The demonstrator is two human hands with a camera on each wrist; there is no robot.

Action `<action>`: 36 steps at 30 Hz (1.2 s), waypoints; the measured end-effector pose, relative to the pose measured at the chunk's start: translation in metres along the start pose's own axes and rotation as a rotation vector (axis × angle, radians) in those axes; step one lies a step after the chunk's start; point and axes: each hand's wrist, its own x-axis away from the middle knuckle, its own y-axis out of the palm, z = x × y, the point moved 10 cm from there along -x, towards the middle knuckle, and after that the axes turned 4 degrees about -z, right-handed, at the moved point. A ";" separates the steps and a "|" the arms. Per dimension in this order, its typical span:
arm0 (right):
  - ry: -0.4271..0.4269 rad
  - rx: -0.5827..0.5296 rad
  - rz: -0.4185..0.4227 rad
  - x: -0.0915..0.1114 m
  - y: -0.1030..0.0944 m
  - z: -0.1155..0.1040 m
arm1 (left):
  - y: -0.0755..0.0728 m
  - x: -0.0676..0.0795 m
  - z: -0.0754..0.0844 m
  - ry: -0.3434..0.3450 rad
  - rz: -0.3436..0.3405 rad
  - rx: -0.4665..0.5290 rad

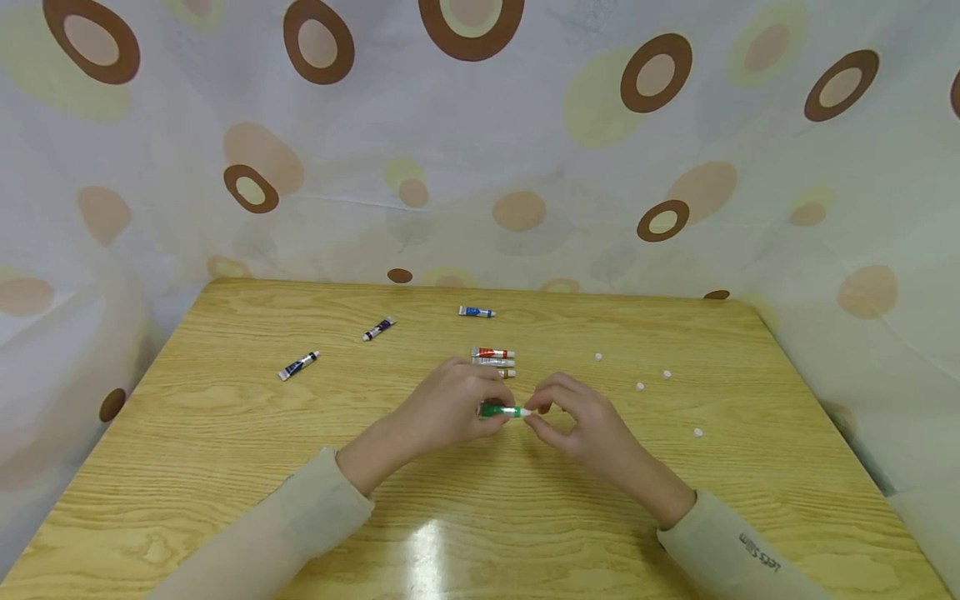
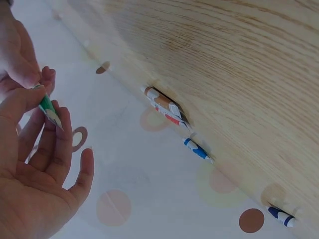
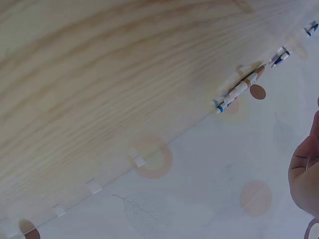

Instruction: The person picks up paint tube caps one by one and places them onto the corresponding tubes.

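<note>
Between thumb and fingers my left hand point(image 1: 453, 406) grips a small green paint tube point(image 1: 497, 411), held roughly level above the table with its white cap point(image 1: 526, 412) to the right. My right hand point(image 1: 588, 422) pinches that cap with thumb and index finger. In the left wrist view the green tube point(image 2: 47, 106) shows between the two hands. Just beyond the left hand lie a red tube point(image 1: 492, 353), a silver-white tube point(image 1: 495, 362) and a brown tube point(image 1: 508, 373), side by side. The left hand partly covers the brown one.
Farther back lie a blue tube point(image 1: 477, 312), a purple tube point(image 1: 378, 328) and a dark blue tube point(image 1: 298, 365). Several loose white caps, including one cap point(image 1: 598, 357) and another cap point(image 1: 698, 432), sit right. A patterned curtain point(image 1: 465, 233) borders the wooden table point(image 1: 225, 433).
</note>
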 end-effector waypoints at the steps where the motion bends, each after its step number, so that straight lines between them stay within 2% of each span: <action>1: -0.006 -0.001 0.002 0.000 0.000 0.000 | 0.000 0.000 0.000 0.002 0.002 -0.003; 22: -0.073 0.010 0.049 0.000 -0.002 -0.005 | 0.001 0.000 0.002 0.029 0.038 -0.032; 31: -0.098 0.040 0.036 0.000 -0.001 -0.005 | -0.002 0.001 0.010 0.087 0.100 -0.138; 36: -0.102 0.076 0.024 0.000 0.000 -0.005 | 0.000 0.002 0.010 0.082 0.085 -0.167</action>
